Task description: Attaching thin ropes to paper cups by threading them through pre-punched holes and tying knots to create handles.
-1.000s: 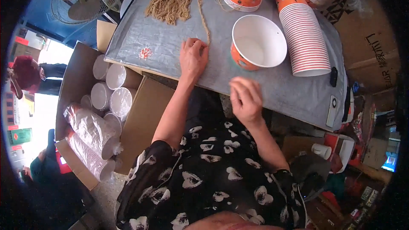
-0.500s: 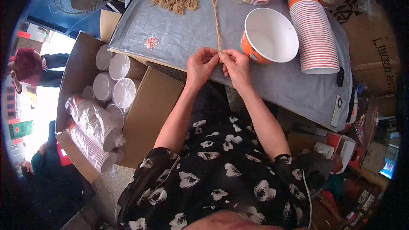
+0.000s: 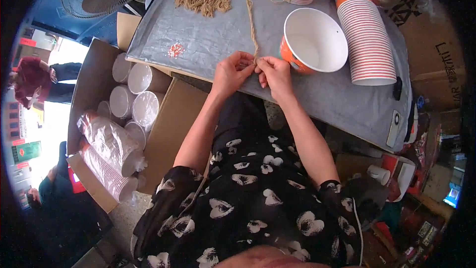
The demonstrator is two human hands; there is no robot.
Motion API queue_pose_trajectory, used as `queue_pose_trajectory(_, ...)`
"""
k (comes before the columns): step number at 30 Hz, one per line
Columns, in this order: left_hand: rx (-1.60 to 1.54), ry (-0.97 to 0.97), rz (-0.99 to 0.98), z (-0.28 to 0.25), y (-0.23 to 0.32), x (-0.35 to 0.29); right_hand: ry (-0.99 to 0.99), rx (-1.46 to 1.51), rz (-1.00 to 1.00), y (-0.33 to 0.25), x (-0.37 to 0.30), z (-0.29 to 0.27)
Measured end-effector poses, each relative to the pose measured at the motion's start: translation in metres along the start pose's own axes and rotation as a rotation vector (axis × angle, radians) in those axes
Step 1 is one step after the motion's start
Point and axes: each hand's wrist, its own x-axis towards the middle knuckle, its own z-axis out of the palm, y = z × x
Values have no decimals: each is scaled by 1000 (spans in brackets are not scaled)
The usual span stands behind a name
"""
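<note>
Twisted cord (image 3: 251,17), end pinched
Left hand (image 3: 229,76) and right hand (image 3: 278,76) clamp fingertips on it, likely for control; paper tub (image 3: 317,37) just right of them.

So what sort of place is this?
Probably a small workshop or stockroom: a grey-topped table bears a twine cord and stacked paper tubs, and beside it stands an open carton of plastic-wrapped tubs.
</note>
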Motion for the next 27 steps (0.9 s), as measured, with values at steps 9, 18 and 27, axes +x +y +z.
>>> queue_pose_trajectory(9, -142, 35, -60, 2, -7, -4, -20, 18, -6, 4, 2, -3)
queue_pose_trajectory(18, -254, 72, -104, 1, -6, -8, -21, 95, -35, 6, 2, -7)
queue_pose_trajectory(27, -324, 87, -147, -1, -14, -6, -21, 113, -7, 6, 2, -7)
